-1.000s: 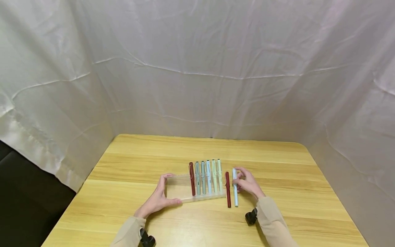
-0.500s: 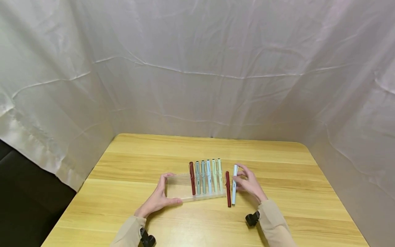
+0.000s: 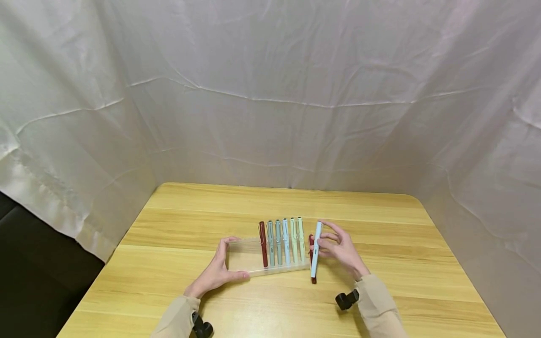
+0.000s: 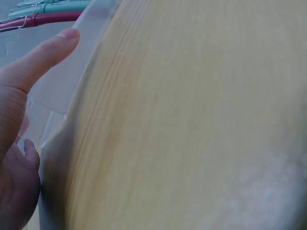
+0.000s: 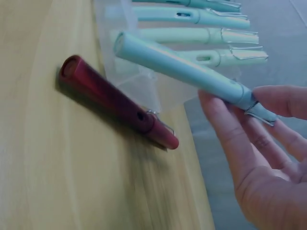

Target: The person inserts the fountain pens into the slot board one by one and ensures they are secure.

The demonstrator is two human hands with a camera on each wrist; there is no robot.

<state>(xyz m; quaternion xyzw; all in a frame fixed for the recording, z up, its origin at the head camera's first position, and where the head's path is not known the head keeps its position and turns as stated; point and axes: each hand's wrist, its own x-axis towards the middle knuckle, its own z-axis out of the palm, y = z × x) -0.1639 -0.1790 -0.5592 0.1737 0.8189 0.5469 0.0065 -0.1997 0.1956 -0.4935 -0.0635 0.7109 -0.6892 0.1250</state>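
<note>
My left hand [image 3: 217,271] holds the left end of a clear plastic pen tray [image 3: 244,258], thumb along the near side and fingers at the far corner. Several capped pens lie side by side in the tray's right part: a dark red pen [image 3: 263,244], grey-green ones, a light blue pen [image 3: 286,241] and pale green ones. Between thumb and fingers, my right hand [image 3: 341,251] pinches another light blue pen [image 5: 177,67] by its clip end, raised and tilted. Below it a second dark red pen [image 5: 110,103] lies on the table, just right of the tray.
The wooden table [image 3: 270,310] has pale curtains [image 3: 270,141] hanging around its back and sides. A dark surface [image 3: 38,267] shows at the far left. Each sleeve carries a black wrist camera [image 3: 347,299].
My right hand has lifted the light blue pen off the table and moved it left, so it now overlaps the loose red pen in the head view. The left hand and tray stay put.
</note>
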